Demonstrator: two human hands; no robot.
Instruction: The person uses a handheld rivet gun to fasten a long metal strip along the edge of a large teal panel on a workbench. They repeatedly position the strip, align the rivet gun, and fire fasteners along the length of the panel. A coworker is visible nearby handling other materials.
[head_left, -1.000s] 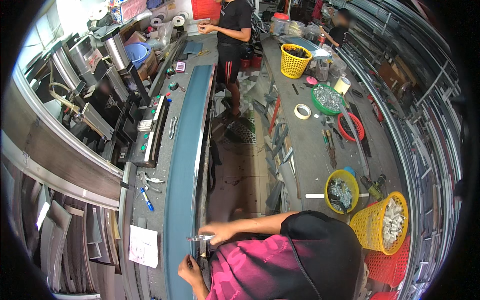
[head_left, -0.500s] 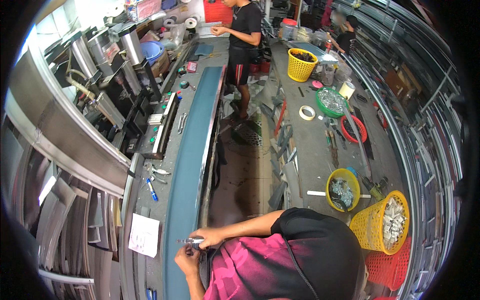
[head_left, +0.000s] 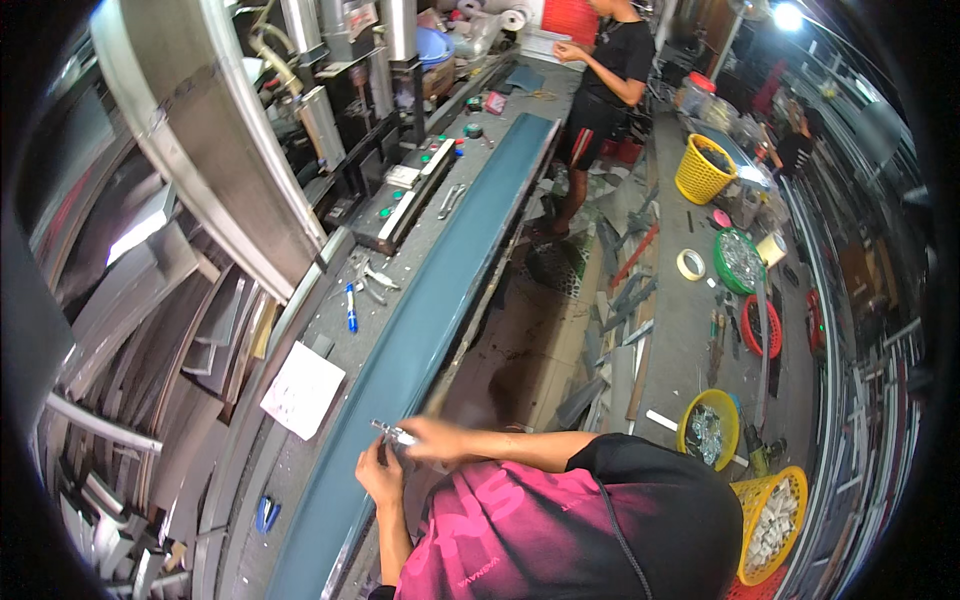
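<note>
My right hand (head_left: 432, 440), smeared by motion, is closed on a small silvery metal tool (head_left: 393, 432); its exact kind is not clear. Just below it, my left hand (head_left: 380, 474) has its fingers pinched together close to the tool, and what lies between them is hidden. Both hands are over the near part of a long blue-grey metal panel (head_left: 440, 290) with raised edges. The panel runs away from me along the left workbench.
A white paper sheet (head_left: 303, 390), a blue marker (head_left: 351, 308) and a blue-handled tool (head_left: 267, 515) lie left of the panel. On the right bench stand yellow baskets (head_left: 704, 170) and a green basket (head_left: 738, 262). A co-worker (head_left: 610, 75) stands beyond the panel's far end.
The view has turned, so the benches sit at a slant and further right. My hands stay close together above the panel; my right hand is now blurred, with the silvery tool still in it.
</note>
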